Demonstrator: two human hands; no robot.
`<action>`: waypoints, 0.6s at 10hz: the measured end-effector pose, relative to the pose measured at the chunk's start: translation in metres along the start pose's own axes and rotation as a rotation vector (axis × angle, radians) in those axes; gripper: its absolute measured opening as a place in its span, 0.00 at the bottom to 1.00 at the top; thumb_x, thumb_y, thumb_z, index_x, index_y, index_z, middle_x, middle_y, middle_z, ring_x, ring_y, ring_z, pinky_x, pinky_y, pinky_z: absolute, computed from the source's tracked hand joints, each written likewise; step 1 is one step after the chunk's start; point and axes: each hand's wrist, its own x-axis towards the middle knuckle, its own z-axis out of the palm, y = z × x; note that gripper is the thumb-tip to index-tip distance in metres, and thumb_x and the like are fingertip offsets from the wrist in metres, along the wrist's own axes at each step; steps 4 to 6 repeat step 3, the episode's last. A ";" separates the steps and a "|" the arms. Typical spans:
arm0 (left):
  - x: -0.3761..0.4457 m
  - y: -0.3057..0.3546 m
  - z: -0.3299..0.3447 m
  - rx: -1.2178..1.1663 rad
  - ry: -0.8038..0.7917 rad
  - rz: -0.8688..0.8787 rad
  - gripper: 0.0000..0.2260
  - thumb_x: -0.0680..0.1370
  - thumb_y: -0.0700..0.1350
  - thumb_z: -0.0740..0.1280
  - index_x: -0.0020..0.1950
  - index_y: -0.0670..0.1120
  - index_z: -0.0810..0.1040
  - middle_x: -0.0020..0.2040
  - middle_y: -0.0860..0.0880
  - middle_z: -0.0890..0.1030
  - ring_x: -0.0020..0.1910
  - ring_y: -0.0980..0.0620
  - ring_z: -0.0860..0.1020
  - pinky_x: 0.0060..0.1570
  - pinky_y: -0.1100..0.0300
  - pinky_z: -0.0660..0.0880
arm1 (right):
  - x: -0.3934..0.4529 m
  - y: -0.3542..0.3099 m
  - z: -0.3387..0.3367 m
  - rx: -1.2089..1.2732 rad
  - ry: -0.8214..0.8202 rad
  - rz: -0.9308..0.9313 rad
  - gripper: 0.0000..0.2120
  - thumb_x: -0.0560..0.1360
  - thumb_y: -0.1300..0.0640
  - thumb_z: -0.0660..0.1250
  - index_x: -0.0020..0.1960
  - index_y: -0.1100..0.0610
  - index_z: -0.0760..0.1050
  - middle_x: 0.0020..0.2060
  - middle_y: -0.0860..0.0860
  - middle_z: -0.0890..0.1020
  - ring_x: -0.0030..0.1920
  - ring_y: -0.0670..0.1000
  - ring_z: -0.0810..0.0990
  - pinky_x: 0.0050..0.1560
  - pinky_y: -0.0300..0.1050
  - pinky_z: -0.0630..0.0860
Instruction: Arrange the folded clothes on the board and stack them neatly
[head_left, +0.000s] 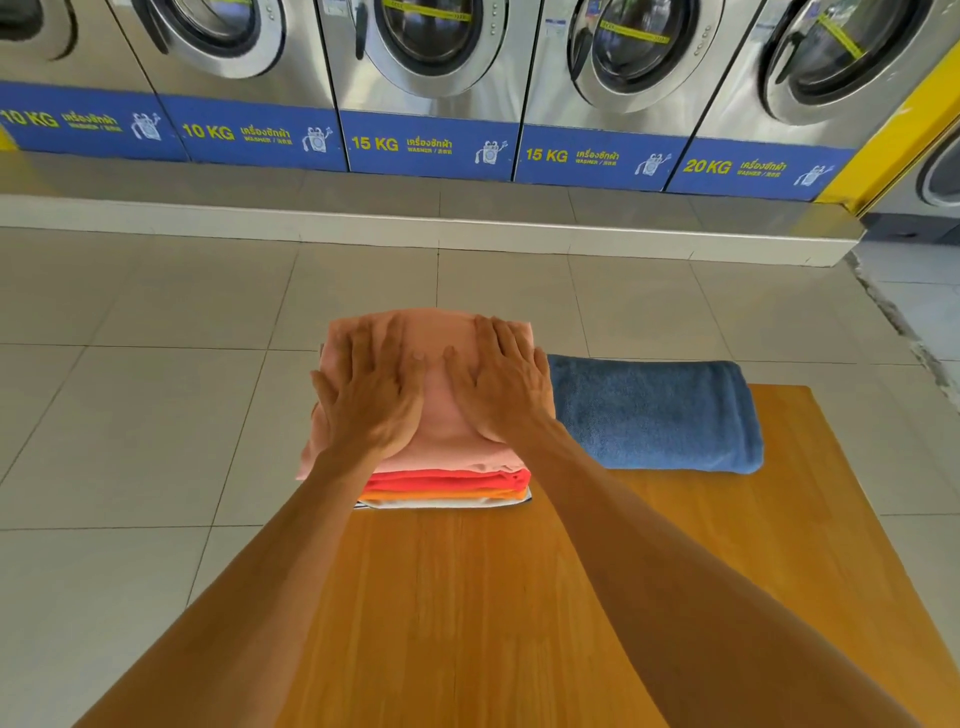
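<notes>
Beyond the wooden board (467, 597) we see a row of washing machines (431, 78) across the tiled floor (130, 415); a folded blue towel (654, 415) lies just beside the stack of folded clothes (441, 483) at the board's far edge; our left hand (371, 389) and right hand (506, 384) rest flat, fingers spread, on the pink top garment (441, 364), gripping nothing.
</notes>
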 end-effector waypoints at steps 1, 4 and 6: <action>-0.003 -0.001 -0.004 -0.036 0.010 0.030 0.28 0.81 0.64 0.39 0.80 0.58 0.39 0.82 0.51 0.42 0.80 0.50 0.40 0.74 0.36 0.38 | -0.001 0.001 -0.005 -0.001 -0.064 0.015 0.36 0.80 0.34 0.42 0.81 0.53 0.50 0.81 0.50 0.56 0.81 0.54 0.49 0.78 0.61 0.46; -0.047 -0.052 -0.033 0.114 -0.002 -0.263 0.25 0.83 0.59 0.43 0.80 0.55 0.53 0.80 0.42 0.57 0.79 0.40 0.51 0.73 0.31 0.48 | -0.029 0.026 -0.024 -0.006 -0.174 0.130 0.34 0.83 0.37 0.40 0.83 0.53 0.41 0.83 0.49 0.46 0.82 0.55 0.41 0.77 0.68 0.39; -0.047 -0.052 -0.033 0.114 -0.002 -0.263 0.25 0.83 0.59 0.43 0.80 0.55 0.53 0.80 0.42 0.57 0.79 0.40 0.51 0.73 0.31 0.48 | -0.029 0.026 -0.024 -0.006 -0.174 0.130 0.34 0.83 0.37 0.40 0.83 0.53 0.41 0.83 0.49 0.46 0.82 0.55 0.41 0.77 0.68 0.39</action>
